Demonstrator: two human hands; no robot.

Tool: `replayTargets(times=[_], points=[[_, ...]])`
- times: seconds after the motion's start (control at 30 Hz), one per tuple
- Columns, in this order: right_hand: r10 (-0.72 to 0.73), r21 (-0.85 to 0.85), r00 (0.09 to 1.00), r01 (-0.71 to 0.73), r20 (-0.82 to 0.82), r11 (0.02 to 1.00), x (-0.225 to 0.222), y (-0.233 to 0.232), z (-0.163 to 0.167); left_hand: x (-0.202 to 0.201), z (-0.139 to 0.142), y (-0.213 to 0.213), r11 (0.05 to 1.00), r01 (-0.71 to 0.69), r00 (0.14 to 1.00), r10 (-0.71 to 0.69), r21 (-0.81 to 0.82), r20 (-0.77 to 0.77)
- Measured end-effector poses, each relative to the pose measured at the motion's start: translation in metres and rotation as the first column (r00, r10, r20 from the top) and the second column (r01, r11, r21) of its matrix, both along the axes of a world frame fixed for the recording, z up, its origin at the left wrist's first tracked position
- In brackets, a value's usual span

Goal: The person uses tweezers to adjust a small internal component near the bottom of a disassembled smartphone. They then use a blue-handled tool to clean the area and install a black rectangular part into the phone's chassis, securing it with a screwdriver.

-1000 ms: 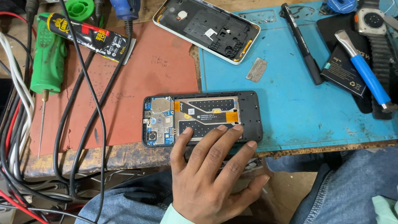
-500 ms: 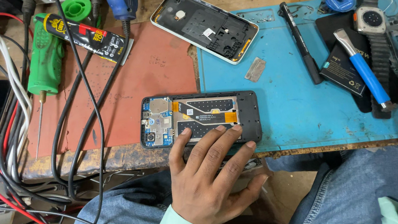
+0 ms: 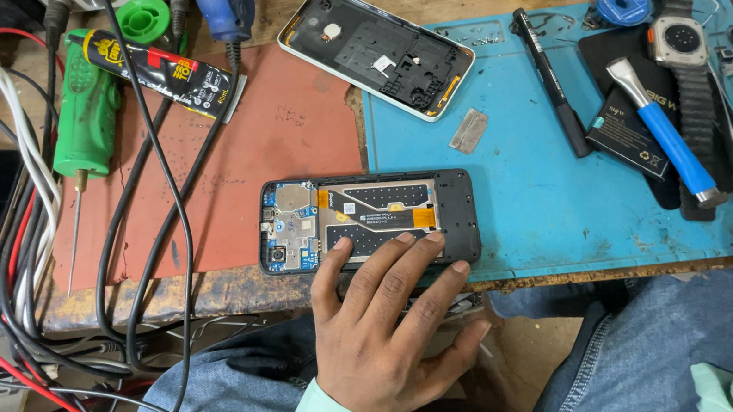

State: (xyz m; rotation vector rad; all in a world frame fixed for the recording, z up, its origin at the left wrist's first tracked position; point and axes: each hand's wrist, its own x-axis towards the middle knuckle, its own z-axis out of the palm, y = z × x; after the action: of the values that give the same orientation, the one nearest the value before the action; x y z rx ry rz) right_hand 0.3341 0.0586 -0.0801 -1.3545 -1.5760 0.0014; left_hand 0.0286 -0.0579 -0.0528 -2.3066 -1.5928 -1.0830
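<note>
L hand [image 3: 390,324] lay flat, fingers spread, pinning the opened phone [image 3: 366,221] at the bench's front edge; R hand out of view, next prob. a tool pick-up.

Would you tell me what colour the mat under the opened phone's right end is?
Blue; the mat under the phone shows best in the head view.

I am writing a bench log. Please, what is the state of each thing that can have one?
Phone: back cover off, inner parts exposed, lying flat.
Left hand: fingertips resting on the phone.
Right hand: out of view, only the forearm shows.
Back cover: removed, inner side up.
Glue tube: capped, lying down.
Watch: face down.
</note>
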Motion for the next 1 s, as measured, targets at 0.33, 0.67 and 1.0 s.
replayTargets(times=[0.33, 0.67, 1.0], points=[[0.451, -0.035, 0.892, -0.451, -0.013, 0.892, -0.053, -0.012, 0.045, 0.0, 0.002, -0.001, 1.0, 0.004, 1.0, -0.004, -0.02, -0.005], [0.584, -0.054, 0.811, -0.585, -0.043, 0.809, -0.081, -0.009, 0.063, -0.001, 0.005, 0.0, 1.0, 0.01, 1.0, -0.01, -0.018, 0.001], [0.691, 0.201, 0.707, -0.662, -0.152, 0.722, -0.143, 0.027, 0.061, 0.0, 0.008, 0.0, 1.0, 0.008, 1.0, -0.008, -0.021, -0.022]])
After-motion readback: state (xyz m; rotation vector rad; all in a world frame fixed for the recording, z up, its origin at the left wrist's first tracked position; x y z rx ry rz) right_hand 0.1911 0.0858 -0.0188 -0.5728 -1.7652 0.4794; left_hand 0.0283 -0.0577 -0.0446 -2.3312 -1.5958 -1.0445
